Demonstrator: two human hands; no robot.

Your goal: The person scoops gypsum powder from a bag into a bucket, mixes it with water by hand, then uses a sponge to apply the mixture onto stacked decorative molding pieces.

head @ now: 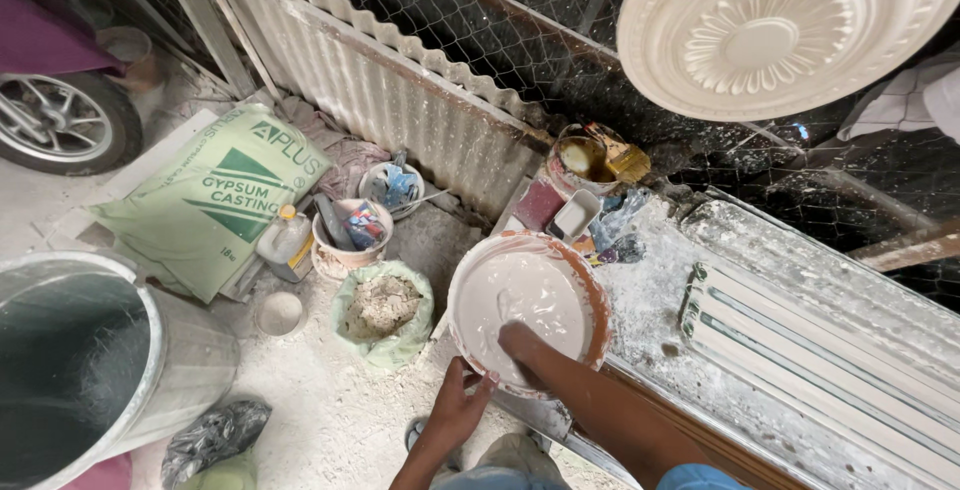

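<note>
Outdoors, dusty ground [320, 420]; left hand [462, 405] grips basin [590, 295] (right hand [520, 342] state unclear).

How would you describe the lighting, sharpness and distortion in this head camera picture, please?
Head view: soft even daylight, no hard shadows; the white plaster in the basin is nearly blown out; wide-angle bending curves the metal drum and the ceiling medallion at the edges; hands sharp.

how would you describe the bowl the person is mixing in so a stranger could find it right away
Start at the white-dusted workbench on the right; at its left end sits a round orange-rimmed plastic basin of wet white plaster. The left hand grips its near rim and the right hand is plunged in. Unlike neighbouring small tubs, it is widest and filled white.
</note>
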